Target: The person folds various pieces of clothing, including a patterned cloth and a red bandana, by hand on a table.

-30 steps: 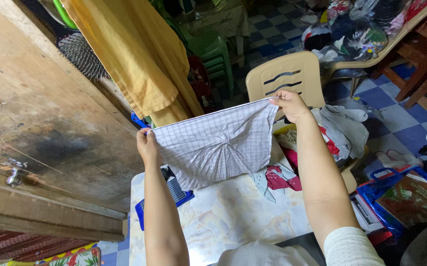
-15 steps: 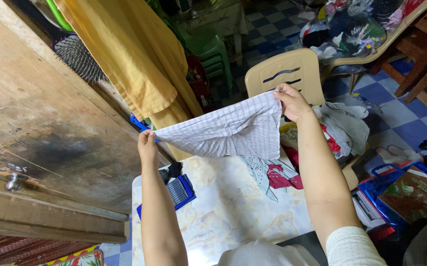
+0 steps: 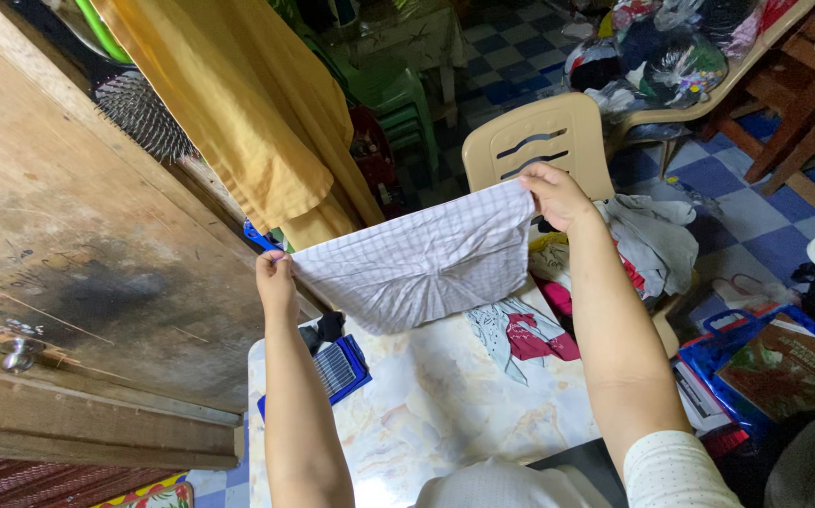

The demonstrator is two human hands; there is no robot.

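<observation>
I hold a white checked cloth stretched in the air above a marbled table. My left hand pinches its left corner and my right hand pinches its right corner, higher up. The cloth sags in the middle and hangs clear of the tabletop. Under it on the table lies a garment with a red and white print.
A wooden door with a knob stands at the left, with a yellow cloth hanging beside it. A beige plastic chair piled with clothes stands behind the table. A blue basket sits at the table's left edge. Bags lie at the right.
The cloth swung up and flattened half a second ago, then dropped to hang lower again. Both hands have kept their grip on its corners.
</observation>
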